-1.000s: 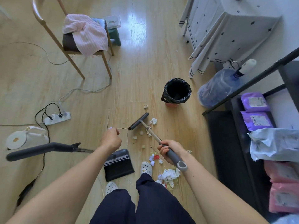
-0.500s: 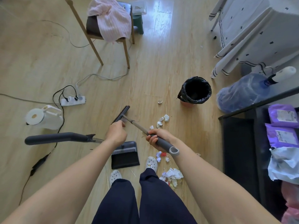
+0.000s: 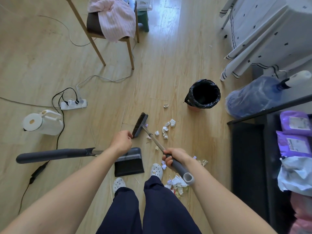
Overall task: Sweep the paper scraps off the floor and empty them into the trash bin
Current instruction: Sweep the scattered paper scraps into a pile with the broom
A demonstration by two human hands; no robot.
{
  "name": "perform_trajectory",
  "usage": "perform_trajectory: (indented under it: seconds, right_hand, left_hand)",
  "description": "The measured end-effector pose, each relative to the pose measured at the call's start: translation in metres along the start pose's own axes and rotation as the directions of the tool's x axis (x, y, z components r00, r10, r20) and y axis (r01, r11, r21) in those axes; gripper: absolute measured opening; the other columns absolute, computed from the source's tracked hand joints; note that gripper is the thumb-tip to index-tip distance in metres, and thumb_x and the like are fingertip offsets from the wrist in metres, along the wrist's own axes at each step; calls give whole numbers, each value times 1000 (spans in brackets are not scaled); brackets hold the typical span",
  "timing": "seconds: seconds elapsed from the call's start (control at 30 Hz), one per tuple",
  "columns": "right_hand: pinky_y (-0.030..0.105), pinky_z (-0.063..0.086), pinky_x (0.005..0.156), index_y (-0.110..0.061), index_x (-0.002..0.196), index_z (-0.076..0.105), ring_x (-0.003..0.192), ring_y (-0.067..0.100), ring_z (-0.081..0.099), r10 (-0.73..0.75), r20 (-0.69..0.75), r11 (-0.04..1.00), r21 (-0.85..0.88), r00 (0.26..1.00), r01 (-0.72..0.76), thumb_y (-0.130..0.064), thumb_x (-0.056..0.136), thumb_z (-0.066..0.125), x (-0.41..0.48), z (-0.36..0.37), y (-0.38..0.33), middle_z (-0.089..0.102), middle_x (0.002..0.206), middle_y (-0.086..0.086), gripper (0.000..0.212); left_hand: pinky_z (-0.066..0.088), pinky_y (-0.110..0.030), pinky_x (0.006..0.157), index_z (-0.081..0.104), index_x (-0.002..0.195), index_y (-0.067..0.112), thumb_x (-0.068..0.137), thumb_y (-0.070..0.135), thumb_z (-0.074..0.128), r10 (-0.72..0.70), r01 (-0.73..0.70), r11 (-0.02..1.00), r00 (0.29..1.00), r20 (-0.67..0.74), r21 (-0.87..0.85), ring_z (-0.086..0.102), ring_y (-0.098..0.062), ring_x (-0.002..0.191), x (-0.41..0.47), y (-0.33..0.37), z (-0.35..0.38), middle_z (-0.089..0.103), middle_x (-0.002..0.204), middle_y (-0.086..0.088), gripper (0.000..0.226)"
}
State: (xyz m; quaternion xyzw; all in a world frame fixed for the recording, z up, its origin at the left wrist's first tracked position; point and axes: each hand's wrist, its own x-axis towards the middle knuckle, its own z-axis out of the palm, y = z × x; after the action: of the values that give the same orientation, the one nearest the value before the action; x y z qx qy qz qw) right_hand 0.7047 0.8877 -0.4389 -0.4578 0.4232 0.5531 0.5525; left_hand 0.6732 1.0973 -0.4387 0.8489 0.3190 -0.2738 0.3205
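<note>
My right hand (image 3: 172, 157) grips the grey handle of a small broom (image 3: 156, 142). The broom's dark head (image 3: 140, 124) is tipped on its side, bristles facing left, just left of a cluster of crumpled paper scraps (image 3: 166, 129). My left hand (image 3: 122, 141) reaches to the near end of the head, its thumb and curled fingers pinching it. One scrap (image 3: 166, 105) lies close to the black-lined trash bin (image 3: 217, 95). More scraps (image 3: 177, 183) are piled by my right foot. The dark dustpan (image 3: 129, 163) lies flat on the floor under my left forearm.
The dustpan's long handle (image 3: 55, 153) lies leftward on the floor. A white kettle (image 3: 43, 122), a power strip (image 3: 73, 103) and cables sit at left. A chair (image 3: 99, 41) stands behind; a water bottle (image 3: 253, 97), black shelf (image 3: 249, 157) and clothed table (image 3: 270, 31) line the right.
The broom head left the scraps, swung left and turned onto its side. My left hand moved from above the dustpan to the head's near end.
</note>
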Motion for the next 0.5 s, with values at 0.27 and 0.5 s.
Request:
perform_trajectory:
  seconds: [0.27,0.5]
  right_hand:
    - [11,28,25,-2,82,46,23,6,34,-19,-78,989,143,997,30,-4,99,39,-32,-42,28,42,62,8,18]
    - [11,29,25,-3,74,47,24,6,35,-10,-43,929,369,999,25,-6,97,43,-65,-62,37,46,54,6,23]
  left_hand:
    - [49,-35,90,58,117,11,92,1,40,89,-97,990,993,83,99,57,-25,106,4,42,16,61,119,-10,32]
    - [51,-37,89,57,120,11,92,2,43,156,-171,974,982,111,150,59,-25,106,5,77,24,60,122,-10,33]
